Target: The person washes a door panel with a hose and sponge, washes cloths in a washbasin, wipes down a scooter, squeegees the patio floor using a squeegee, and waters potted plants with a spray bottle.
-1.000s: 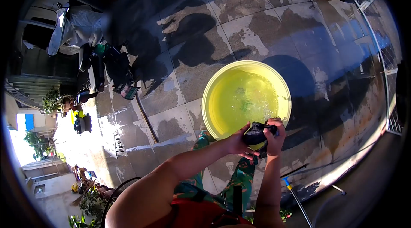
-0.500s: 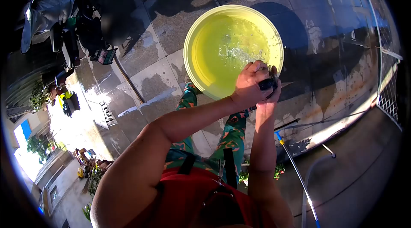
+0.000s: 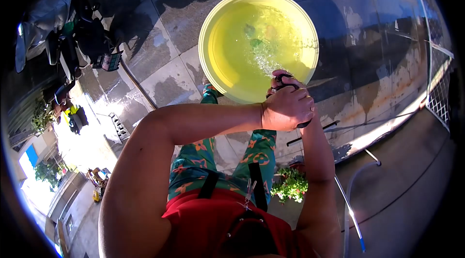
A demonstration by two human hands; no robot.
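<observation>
A small, dark, wet bundle [image 3: 286, 81], which looks like cloth, is squeezed between my two hands at the near edge of the yellow tub [image 3: 207, 66]. My left hand [image 3: 288, 109] wraps over it from the near side, and a dark end pokes out below the fingers. Mostly hidden behind it, my right hand [image 3: 279, 72] has its fingertips curled around the far end. Foamy, rippled water [image 3: 264, 62] lies in the tub just beyond my hands. Blurred green shapes [image 3: 259, 44] show in the water.
A pole with a blue end [image 3: 352, 214] and a pale hose [image 3: 348, 209] lie to the right. A potted plant [image 3: 290, 184] stands near my right leg. Covered, dark objects [image 3: 53, 28] are at upper left. A chain-link fence [image 3: 438, 98] runs along the right.
My hands have shifted nearer to me and turned, with the left now over the right and the dark bundle pressed tighter. Green shapes now show in the water.
</observation>
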